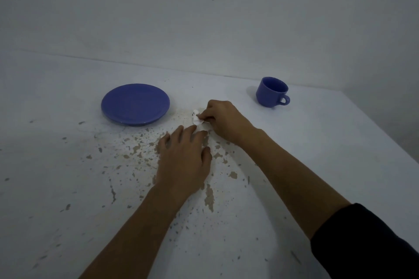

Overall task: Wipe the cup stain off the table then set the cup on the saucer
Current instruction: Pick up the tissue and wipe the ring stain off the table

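Note:
A blue saucer [135, 104] lies empty on the white table [68, 188], left of centre. A blue cup [271, 91] stands upright at the back right, its handle pointing right. Between them, my right hand [224, 121] pinches a small crumpled white tissue [196, 118] against the tabletop, over a faint brownish stain [184, 114] just right of the saucer. My left hand [184, 161] rests flat on the table with fingers spread, fingertips just below the tissue, holding nothing.
The tabletop paint is chipped, with several brown flakes and patches [209, 197] scattered across the middle and front. A plain wall [204, 18] rises behind the table's far edge. The table's right edge runs diagonally past the cup.

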`<action>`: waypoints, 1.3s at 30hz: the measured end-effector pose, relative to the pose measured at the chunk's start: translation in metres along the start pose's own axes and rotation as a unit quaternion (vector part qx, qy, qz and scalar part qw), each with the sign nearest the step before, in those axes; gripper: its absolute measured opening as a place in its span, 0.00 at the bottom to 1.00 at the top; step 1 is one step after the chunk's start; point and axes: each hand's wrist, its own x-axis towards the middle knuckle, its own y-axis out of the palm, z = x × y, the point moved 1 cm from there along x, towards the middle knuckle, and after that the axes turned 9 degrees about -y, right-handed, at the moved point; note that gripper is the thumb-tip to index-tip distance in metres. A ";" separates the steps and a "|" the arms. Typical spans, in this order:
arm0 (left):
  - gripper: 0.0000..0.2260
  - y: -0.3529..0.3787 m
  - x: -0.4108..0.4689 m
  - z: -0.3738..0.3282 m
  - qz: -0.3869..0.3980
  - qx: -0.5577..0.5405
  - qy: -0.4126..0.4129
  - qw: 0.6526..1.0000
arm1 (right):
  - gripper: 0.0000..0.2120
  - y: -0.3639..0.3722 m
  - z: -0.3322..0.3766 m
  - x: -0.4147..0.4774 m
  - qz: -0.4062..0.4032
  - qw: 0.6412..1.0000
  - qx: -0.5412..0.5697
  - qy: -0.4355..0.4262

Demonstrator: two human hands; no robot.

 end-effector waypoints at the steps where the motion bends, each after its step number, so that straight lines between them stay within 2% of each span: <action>1: 0.19 -0.001 -0.001 0.000 0.001 -0.004 0.000 1.000 | 0.12 -0.002 -0.003 -0.004 0.010 1.000 0.000 -0.003; 7: 0.19 -0.001 -0.001 0.001 -0.007 -0.005 0.006 1.000 | 0.14 0.000 -0.017 0.003 -0.021 0.998 -0.008 0.052; 13: 0.19 -0.001 -0.001 0.001 -0.001 -0.004 0.006 1.000 | 0.11 0.002 -0.007 -0.023 -0.010 1.000 -0.004 0.019; 18: 0.19 -0.003 -0.002 0.000 0.001 -0.007 0.004 1.000 | 0.14 0.003 -0.025 -0.006 -0.059 0.991 -0.003 0.118; 23: 0.20 -0.003 -0.002 -0.001 0.005 -0.008 0.003 1.000 | 0.13 0.008 0.001 -0.030 -0.025 0.998 -0.016 0.057; 25: 0.20 -0.004 -0.002 -0.001 0.008 -0.007 0.002 1.000 | 0.14 0.006 -0.005 -0.034 -0.020 0.998 -0.022 0.060; 31: 0.21 -0.005 -0.003 -0.002 0.021 0.000 -0.002 1.000 | 0.14 0.007 -0.037 -0.006 -0.087 0.979 -0.039 0.177; 33: 0.21 -0.005 -0.002 -0.001 0.023 0.002 -0.002 1.000 | 0.12 0.012 -0.023 0.000 -0.068 0.984 -0.051 0.156; 35: 0.20 -0.004 -0.002 -0.001 0.020 0.002 -0.002 1.000 | 0.11 0.015 -0.010 -0.006 -0.039 0.993 -0.056 0.100; 37: 0.20 -0.004 -0.002 -0.001 0.020 0.001 -0.001 1.000 | 0.14 0.013 -0.008 -0.018 -0.030 0.996 -0.049 0.061; 39: 0.20 -0.003 -0.002 -0.001 0.021 -0.002 0.002 1.000 | 0.14 0.006 -0.020 -0.022 -0.035 0.995 -0.051 0.072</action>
